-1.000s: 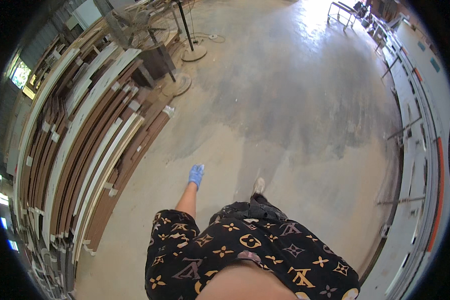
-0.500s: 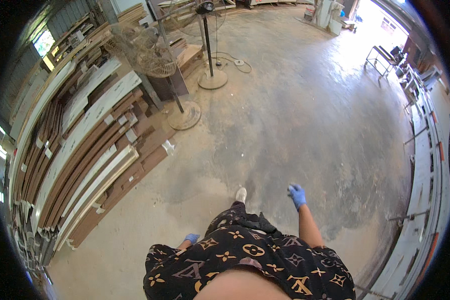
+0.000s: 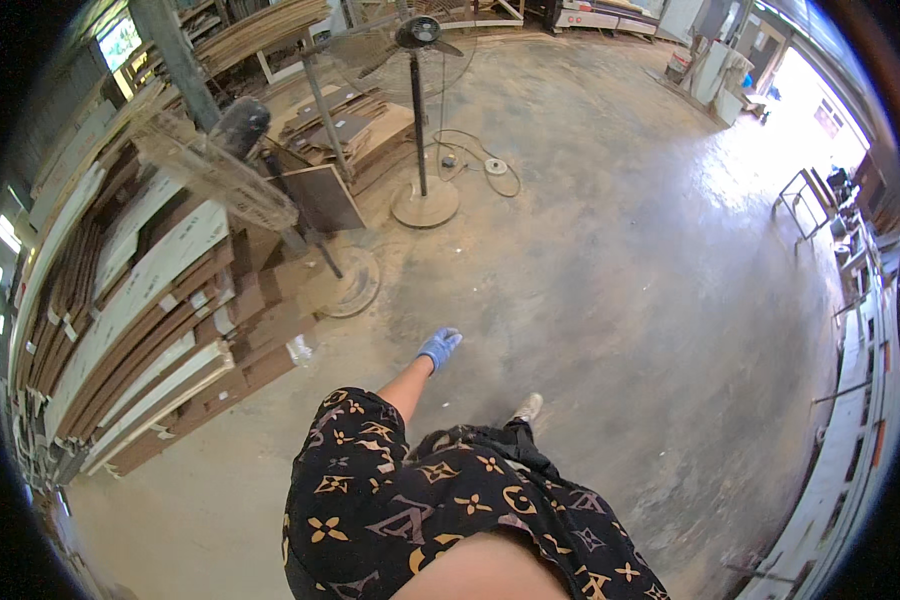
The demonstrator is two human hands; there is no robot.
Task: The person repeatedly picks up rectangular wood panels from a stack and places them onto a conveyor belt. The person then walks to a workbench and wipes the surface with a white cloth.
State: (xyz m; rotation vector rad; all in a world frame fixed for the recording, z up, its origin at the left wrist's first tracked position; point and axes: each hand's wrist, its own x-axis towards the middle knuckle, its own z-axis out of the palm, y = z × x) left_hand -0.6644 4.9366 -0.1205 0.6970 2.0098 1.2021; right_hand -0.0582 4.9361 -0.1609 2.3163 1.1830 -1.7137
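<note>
Nothing is in hand yet: the left hand (image 3: 439, 346), in a blue glove, swings empty and loosely open over the concrete floor (image 3: 610, 270), right of the stacked boards (image 3: 160, 300) and short of the pedestal fan (image 3: 422, 120); the right hand is out of view.

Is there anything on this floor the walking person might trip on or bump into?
Maybe. A loose cable curls on the concrete floor by the standing fan's round base; a foot might catch it. The left hand, in a blue glove, swings empty out in front, with stacked boards off to the left, and it might knock their ends. The right hand is out of view.
</note>
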